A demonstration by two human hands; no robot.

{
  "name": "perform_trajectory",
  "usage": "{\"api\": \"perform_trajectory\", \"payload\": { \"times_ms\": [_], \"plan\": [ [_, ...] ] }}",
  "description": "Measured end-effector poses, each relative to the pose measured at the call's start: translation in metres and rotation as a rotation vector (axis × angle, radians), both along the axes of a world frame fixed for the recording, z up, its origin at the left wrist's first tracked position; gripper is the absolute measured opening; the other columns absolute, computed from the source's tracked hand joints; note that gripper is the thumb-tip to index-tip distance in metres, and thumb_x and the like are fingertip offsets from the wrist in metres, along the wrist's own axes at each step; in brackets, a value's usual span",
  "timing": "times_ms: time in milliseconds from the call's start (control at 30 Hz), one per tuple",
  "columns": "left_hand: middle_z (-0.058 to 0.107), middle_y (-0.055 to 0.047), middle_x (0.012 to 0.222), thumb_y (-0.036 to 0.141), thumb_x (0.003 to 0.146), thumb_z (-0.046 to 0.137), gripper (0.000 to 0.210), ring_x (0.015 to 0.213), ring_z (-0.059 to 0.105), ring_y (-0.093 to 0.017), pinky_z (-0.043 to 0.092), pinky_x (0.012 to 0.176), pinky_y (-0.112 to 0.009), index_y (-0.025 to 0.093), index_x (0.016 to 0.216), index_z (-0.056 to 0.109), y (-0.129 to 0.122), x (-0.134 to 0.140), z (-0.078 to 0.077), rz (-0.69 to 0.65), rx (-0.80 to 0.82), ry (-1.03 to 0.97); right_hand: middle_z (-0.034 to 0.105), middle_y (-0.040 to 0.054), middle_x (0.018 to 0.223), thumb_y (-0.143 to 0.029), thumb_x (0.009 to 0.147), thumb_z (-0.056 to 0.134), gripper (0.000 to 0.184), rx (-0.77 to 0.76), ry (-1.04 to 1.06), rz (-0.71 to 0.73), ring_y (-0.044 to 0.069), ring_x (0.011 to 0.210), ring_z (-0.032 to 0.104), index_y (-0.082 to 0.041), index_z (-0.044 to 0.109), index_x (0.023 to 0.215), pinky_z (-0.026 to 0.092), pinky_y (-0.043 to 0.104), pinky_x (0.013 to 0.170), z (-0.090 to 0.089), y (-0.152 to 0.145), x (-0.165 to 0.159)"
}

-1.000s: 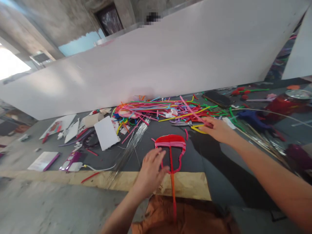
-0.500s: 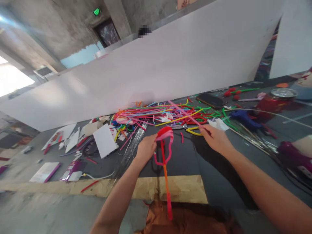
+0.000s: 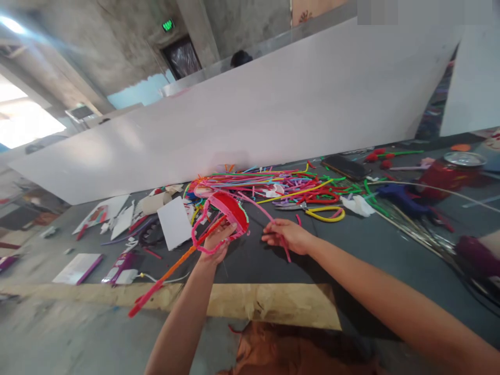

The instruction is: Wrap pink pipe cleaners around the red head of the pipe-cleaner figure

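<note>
My left hand (image 3: 217, 240) is closed around a pipe-cleaner craft (image 3: 237, 212). It has a red, pink-edged half-round body, a pink loop on its left, and a long orange and red stem pointing down and left. In my right hand (image 3: 288, 235) a single pink pipe cleaner (image 3: 264, 211) is pinched; one end sticks out below the fingers and the other reaches up and left towards the craft. Whether that far end touches the craft I cannot tell. Just beyond my hands lies a heap of coloured pipe cleaners (image 3: 250, 179).
Scissors with yellow handles (image 3: 325, 214) lie behind my right hand, beside a crumpled tissue (image 3: 357, 205). Farther right are a phone (image 3: 344, 166), a blue glue gun (image 3: 402, 198) and a red can (image 3: 455, 174). A white card (image 3: 174, 223) lies left. A white partition (image 3: 250, 109) borders the table's back.
My left hand has turned the craft, so its stem swings to the left and the red body faces up. My right hand has come left and nearer with the pink pipe cleaner.
</note>
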State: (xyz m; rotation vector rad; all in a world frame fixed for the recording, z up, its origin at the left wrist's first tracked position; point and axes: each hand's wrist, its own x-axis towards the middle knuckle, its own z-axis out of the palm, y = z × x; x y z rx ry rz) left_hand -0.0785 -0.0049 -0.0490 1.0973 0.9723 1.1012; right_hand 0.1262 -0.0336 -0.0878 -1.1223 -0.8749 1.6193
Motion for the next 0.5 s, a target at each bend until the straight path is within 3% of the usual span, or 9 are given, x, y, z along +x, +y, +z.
{"api": "perform_trajectory", "payload": {
  "times_ms": [100,167,300,500],
  "plan": [
    [0.070,-0.008,0.085,0.029,0.057,0.080,0.036,0.087,0.066,-0.024,0.053,0.081,-0.037,0.015,0.087,0.067,-0.004,0.002,-0.002,-0.001,-0.020,-0.007,0.056,-0.0024,0.072,-0.026,0.083,0.047,0.006,0.092,-0.071,-0.146,0.007,0.064,0.059,-0.021,0.049,0.081,0.048,0.018,0.058,-0.002,0.014,0.000],
    [0.070,-0.007,0.084,0.030,0.058,0.080,0.033,0.085,0.066,-0.023,0.052,0.081,-0.038,0.016,0.085,0.067,-0.005,0.006,-0.002,0.003,0.042,0.004,0.055,-0.0033,0.071,-0.029,0.082,0.046,0.009,0.135,-0.140,-0.157,0.008,0.061,0.057,-0.022,0.049,0.085,0.043,0.016,0.051,0.000,0.015,0.002],
    [0.069,-0.004,0.081,0.029,0.063,0.077,0.028,0.082,0.065,-0.021,0.052,0.080,-0.038,0.016,0.085,0.066,-0.003,0.012,0.003,0.034,0.191,0.004,0.056,-0.0033,0.069,-0.032,0.081,0.045,0.016,0.186,-0.359,-0.033,0.008,0.052,0.051,-0.021,0.053,0.088,0.035,0.018,0.044,0.002,0.003,-0.001],
    [0.069,-0.003,0.086,0.027,0.064,0.074,0.028,0.083,0.064,-0.018,0.051,0.082,-0.033,0.017,0.089,0.065,-0.010,-0.007,0.006,0.207,0.266,0.028,0.060,-0.0015,0.065,-0.028,0.064,0.067,0.013,0.246,-0.821,0.133,0.013,0.062,0.055,-0.020,0.062,0.072,0.037,0.023,0.057,-0.003,-0.005,-0.018]
  ]
}}
